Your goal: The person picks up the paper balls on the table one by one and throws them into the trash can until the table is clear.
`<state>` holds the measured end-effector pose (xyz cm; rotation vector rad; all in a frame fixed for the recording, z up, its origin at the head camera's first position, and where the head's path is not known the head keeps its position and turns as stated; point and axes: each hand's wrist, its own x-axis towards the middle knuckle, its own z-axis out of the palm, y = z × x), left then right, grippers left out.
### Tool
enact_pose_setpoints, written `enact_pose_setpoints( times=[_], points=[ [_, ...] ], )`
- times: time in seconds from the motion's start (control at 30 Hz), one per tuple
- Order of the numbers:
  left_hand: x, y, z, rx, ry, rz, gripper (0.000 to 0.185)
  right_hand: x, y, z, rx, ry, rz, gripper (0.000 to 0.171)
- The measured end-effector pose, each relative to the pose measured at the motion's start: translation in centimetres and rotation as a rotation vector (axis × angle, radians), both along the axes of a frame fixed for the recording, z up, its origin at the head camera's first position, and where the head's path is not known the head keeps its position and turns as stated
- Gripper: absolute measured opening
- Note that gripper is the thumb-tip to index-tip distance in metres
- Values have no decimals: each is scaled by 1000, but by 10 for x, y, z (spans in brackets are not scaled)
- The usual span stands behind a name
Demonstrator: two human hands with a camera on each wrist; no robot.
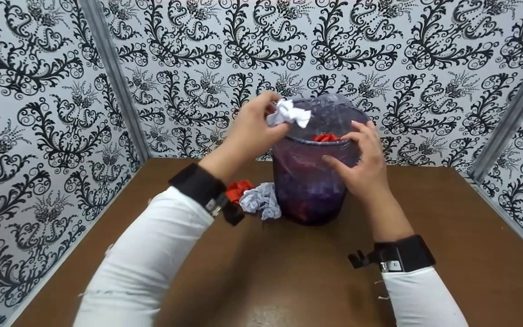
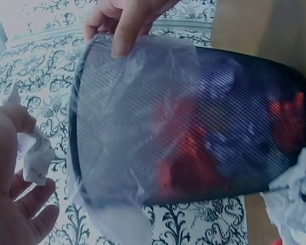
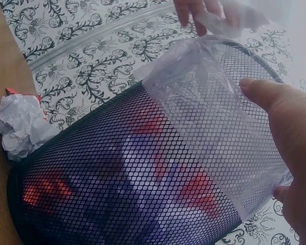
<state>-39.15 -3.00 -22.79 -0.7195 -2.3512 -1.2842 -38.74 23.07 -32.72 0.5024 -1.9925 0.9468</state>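
A staged recording booth rather than a lived-in room — black-and-white floral patterned panels (image 1: pixel 39 113) wall in a bare brown table (image 1: pixel 447 218) on three sides. Metal strips (image 1: pixel 111 77) join the panels at the corners.

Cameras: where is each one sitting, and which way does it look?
Head: on the person's head, looking down at the black mesh bin with clear plastic liner on the brown table; both sleeved arms show, the left hand pinching a crumpled white paper ball.
Left wrist: beside the bin, facing its side; palm shows.
Right wrist: faces the bin's other side; right hand shows.
All share the bin.
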Motion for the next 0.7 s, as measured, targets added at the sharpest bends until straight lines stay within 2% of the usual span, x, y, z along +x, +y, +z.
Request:
enact_pose_setpoints(
  times=[0.17,0.47,0.7],
  points=[
    [-8,20,5,-69,2,38,40,-2,1,-1,5,24,0,54],
    [-25,40,0,-272,48,294,46,0,0,0,6,-7,-14,55],
    [-33,49,-2,-338,59,356,45,-1,1,1,11,-6,-16,55]
  ],
)
